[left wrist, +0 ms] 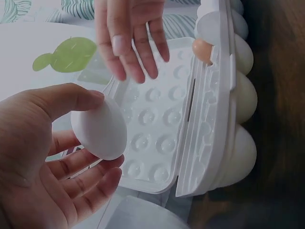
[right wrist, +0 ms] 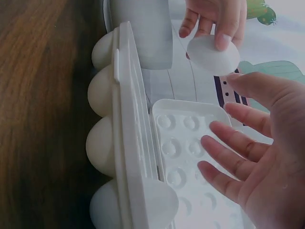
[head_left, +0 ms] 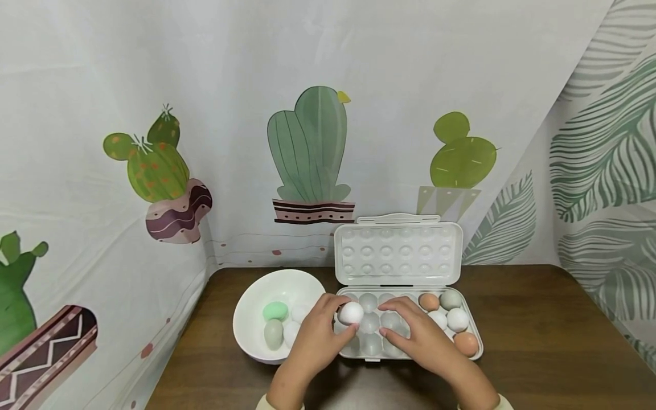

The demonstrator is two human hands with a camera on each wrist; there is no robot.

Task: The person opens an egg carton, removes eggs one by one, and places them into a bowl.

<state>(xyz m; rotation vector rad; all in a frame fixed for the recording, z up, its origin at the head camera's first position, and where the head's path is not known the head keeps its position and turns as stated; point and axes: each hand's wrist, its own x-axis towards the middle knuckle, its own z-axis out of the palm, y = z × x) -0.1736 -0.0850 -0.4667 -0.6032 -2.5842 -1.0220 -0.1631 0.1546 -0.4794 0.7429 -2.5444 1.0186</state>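
A white egg [left wrist: 100, 128] is pinched between the thumb and fingers of my left hand [head_left: 322, 329], above the left part of the egg carton [head_left: 370, 354]. Fingers spread, my right hand [right wrist: 267, 148] hovers over the carton's middle and holds nothing. Several eggs sit at the carton's right end: a brown egg [head_left: 429, 302] at the back, another brown egg [head_left: 466, 344] at the front corner, with white and greyish ones between. The visible cups at the left and middle are bare. The carton's lid [head_left: 398, 253] stands raised behind it.
Left of the carton stands a white bowl [head_left: 246, 336] holding a mint-green egg [head_left: 275, 311], a grey-green egg [head_left: 274, 334] and white ones partly behind my left hand. Bowl and carton rest on a dark wooden table [head_left: 543, 341]. A cactus-print cloth [head_left: 230, 142] hangs behind.
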